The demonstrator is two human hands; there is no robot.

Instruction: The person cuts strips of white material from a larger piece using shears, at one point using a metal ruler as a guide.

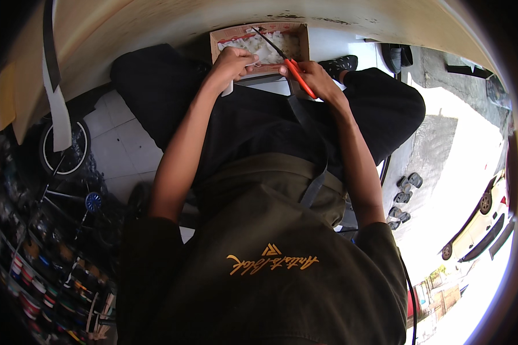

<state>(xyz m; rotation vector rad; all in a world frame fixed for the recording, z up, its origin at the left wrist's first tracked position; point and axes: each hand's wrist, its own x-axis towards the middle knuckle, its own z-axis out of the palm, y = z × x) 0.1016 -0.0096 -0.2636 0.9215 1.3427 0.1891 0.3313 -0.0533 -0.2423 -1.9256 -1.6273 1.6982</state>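
The left hand [234, 62] curls its fingers around a pale strip at the near edge of the box [303, 35]. The scissors [283, 54], orange-handled with dark blades, run diagonally, tips pointing up-left over the box's white contents. The right hand [315, 79] grips their handles, fingers closed.

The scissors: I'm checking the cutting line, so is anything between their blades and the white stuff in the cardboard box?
Nothing visible. The orange-handled scissors in the right hand reach over the cardboard box above the white contents; the left hand grips the near edge, beside the blades.
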